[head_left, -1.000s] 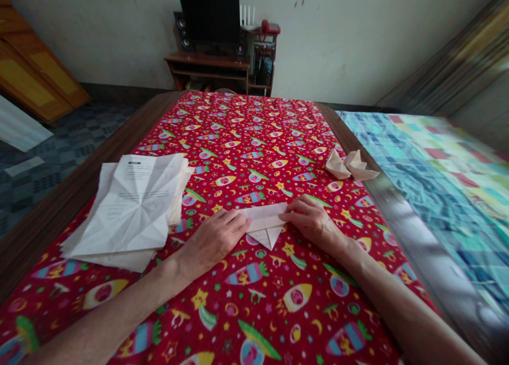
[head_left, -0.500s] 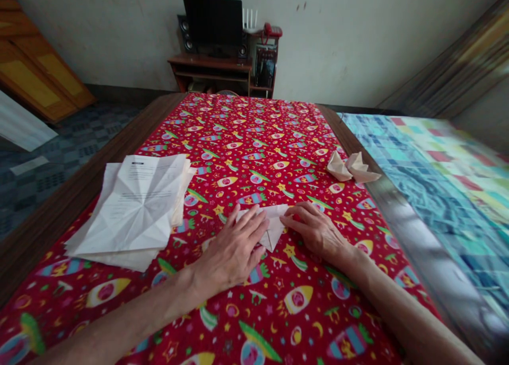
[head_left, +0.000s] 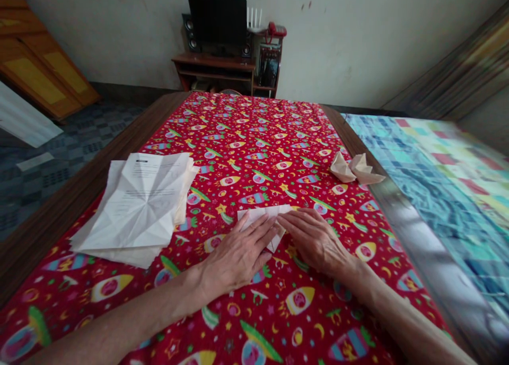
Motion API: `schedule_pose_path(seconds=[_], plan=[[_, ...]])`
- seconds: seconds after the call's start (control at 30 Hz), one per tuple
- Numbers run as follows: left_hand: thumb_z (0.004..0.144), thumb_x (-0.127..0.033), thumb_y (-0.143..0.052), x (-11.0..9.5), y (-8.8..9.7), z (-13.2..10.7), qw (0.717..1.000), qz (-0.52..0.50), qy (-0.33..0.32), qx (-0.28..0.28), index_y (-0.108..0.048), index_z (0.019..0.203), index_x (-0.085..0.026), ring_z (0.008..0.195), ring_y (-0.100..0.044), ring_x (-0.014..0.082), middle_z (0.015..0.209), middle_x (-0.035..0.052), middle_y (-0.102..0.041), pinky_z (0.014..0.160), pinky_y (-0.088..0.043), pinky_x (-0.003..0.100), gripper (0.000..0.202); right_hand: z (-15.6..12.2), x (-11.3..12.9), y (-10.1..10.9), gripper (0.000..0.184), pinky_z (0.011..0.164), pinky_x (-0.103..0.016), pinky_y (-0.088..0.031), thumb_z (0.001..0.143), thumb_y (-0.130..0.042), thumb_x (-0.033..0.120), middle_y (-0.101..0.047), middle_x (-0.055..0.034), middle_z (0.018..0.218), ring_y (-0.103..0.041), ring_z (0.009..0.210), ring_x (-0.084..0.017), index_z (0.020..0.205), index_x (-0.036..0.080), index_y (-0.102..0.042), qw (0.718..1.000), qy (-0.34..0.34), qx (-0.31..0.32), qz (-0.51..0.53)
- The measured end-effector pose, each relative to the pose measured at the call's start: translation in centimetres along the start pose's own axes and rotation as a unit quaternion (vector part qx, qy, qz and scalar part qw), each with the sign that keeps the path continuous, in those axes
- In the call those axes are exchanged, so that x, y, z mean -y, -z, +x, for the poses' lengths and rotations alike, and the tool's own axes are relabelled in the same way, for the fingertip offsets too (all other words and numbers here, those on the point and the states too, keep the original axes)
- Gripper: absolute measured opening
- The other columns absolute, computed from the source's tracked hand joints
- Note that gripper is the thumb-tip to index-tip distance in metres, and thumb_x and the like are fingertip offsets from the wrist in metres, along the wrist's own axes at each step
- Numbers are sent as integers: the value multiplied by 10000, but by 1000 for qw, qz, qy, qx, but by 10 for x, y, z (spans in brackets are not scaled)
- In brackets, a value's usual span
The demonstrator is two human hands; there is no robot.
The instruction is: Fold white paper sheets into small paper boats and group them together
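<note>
Where hands point(head_left: 278, 245) press, paper stack point(head_left: 137, 206) lies left.

One folded paper point(head_left: 262, 216) lies under the fingers of two hands, left hand point(head_left: 238, 256) and right hand point(head_left: 316, 240). One stack of creased sheets point(head_left: 139, 206) sits left of the fingers. Two finished paper boats point(head_left: 356, 168) rest beyond the right fingers.

Matt creased paper sheets point(head_left: 139, 206) lie on printed red cloth point(head_left: 254, 142) over dark wood table point(head_left: 75, 195).

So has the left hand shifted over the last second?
Yes. The left hand has slid right, away from the paper stack, and now lies flat over the folded paper, fingers beside the right hand.
</note>
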State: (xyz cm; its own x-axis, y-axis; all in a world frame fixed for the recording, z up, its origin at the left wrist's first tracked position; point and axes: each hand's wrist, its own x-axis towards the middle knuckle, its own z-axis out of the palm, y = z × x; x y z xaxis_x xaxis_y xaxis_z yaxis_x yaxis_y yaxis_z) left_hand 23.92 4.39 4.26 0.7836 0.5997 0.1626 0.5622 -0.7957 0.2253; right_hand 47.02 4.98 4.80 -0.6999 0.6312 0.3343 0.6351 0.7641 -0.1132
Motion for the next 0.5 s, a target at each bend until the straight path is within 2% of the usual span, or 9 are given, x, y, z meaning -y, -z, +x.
schedule_pose_path(seconds=[0.13, 0.27, 0.4, 0.5], plan=[[961, -307, -388, 0, 0, 0, 1000, 2, 0, -1, -296, 1431, -156, 1411, -228, 224, 1504, 91, -319, 1164, -138, 464, 502, -3, 17, -3, 499, 1086, -496, -323, 970, -387, 307, -460, -126, 1408, -393, 1321, -253, 1433, 137, -318, 999, -10, 30, -10], [971, -334, -364, 2, 1, -5, 1000, 27, 3, 0, -274, 1440, -159, 1416, -213, 211, 1523, 82, -276, 1164, -125, 461, 510, -9, 20, -1, 509, 1115, -510, -284, 977, -378, 347, -427, -113, 1429, -334, 1357, -250, 1431, 122, -324, 998, -34, 55, -23], [982, -359, -326, 5, 5, -16, 999, 46, 19, 6, -332, 1417, -179, 1404, -248, 199, 1498, 59, -338, 1163, -142, 455, 471, -13, 15, 1, 459, 1127, -525, -249, 983, -372, 314, -467, -113, 1399, -374, 1336, -233, 1398, 117, -377, 997, -46, 42, -46], [972, -316, -359, 8, 10, -25, 998, 57, 24, 4, -355, 1406, -168, 1393, -275, 194, 1483, 58, -367, 1162, -180, 428, 459, -16, 11, 1, 428, 1123, -513, -265, 979, -390, 303, -514, -119, 1359, -435, 1296, -224, 1364, 120, -427, 996, -55, 30, -60]])
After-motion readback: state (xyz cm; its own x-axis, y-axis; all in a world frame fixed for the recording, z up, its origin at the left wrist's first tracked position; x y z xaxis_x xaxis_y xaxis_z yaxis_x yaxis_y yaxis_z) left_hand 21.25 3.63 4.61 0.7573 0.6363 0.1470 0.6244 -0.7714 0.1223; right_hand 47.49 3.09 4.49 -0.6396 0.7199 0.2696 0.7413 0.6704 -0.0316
